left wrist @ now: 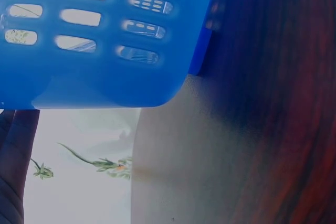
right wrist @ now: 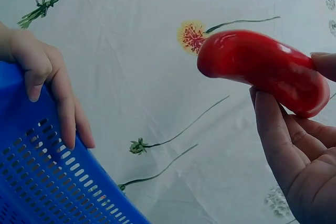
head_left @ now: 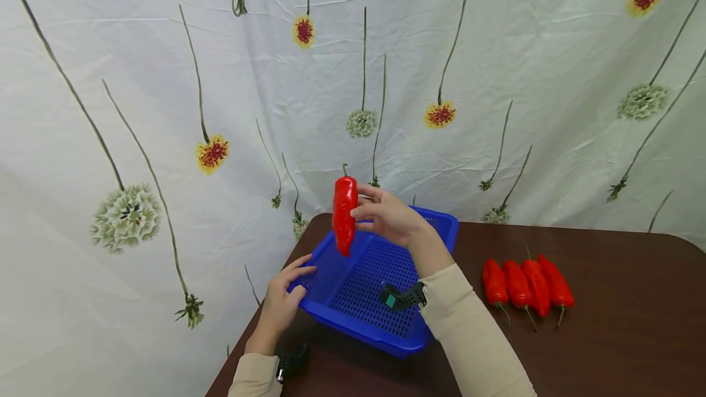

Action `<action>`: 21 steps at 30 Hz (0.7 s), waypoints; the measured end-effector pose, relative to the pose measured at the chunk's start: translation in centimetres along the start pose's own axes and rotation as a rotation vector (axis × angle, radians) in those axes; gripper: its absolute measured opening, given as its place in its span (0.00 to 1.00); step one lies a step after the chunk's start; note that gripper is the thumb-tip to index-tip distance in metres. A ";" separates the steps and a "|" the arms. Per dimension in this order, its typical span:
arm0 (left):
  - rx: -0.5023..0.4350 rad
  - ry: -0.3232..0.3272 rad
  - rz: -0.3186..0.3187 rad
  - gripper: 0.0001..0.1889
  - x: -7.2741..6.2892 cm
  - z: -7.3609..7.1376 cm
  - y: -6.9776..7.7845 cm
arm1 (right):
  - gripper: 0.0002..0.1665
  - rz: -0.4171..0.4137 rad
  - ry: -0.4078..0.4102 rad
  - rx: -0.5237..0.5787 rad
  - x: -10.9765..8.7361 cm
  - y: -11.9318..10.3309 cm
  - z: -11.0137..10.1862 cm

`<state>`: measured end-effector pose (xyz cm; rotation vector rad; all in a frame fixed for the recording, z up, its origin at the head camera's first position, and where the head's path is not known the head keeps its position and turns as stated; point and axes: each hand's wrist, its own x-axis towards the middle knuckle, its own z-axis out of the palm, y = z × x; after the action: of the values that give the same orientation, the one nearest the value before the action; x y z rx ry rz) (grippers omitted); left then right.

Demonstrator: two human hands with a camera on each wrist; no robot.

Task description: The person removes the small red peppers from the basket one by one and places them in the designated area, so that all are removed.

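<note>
My right hand [head_left: 388,216] pinches a glossy red pepper [head_left: 344,213] between thumb and fingers, up above a blue plastic basket [head_left: 358,339]. The pepper hangs nearly upright in the head view, its thin curved stem on top. In the right wrist view this pepper [right wrist: 252,59] lies across the fingertips. My left hand [head_left: 281,299] grips the basket's left rim, with fingers over the edge. Slotted basket wall [left wrist: 94,77] fills the upper part of the left wrist view, where only a little of the left hand shows. The visible basket floor is bare mesh.
Several red peppers [head_left: 518,287] lie side by side on the dark brown table [head_left: 623,323], right of the basket. Behind the table hangs a pale cloth [head_left: 331,90] printed with flowers. A black strap with a small device [head_left: 402,297] is on the right wrist.
</note>
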<state>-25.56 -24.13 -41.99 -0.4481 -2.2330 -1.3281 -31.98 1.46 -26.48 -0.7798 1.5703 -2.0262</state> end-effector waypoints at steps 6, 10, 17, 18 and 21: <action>0.014 -0.001 -0.011 0.23 0.1 0.0 -0.1 | 0.38 -0.010 0.012 -0.022 -1.3 -0.5 -0.6; 0.020 0.004 -0.020 0.23 0.1 -0.1 -0.1 | 0.37 -0.024 0.021 -0.026 -2.1 -0.5 -1.0; 0.023 0.004 -0.010 0.23 0.1 0.0 -0.1 | 0.37 -0.046 0.021 -0.026 -3.4 0.1 -1.3; 0.024 0.003 -0.010 0.23 0.1 0.0 -0.1 | 0.37 -0.051 0.019 -0.029 -3.6 0.2 -1.4; 0.020 0.002 -0.027 0.23 0.0 0.1 -0.1 | 0.38 -0.064 0.013 -0.035 -4.1 0.4 -1.6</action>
<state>-25.64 -24.14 -42.11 -0.4107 -2.2563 -1.3179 -30.06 5.19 -27.84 -0.8416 1.6107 -2.0577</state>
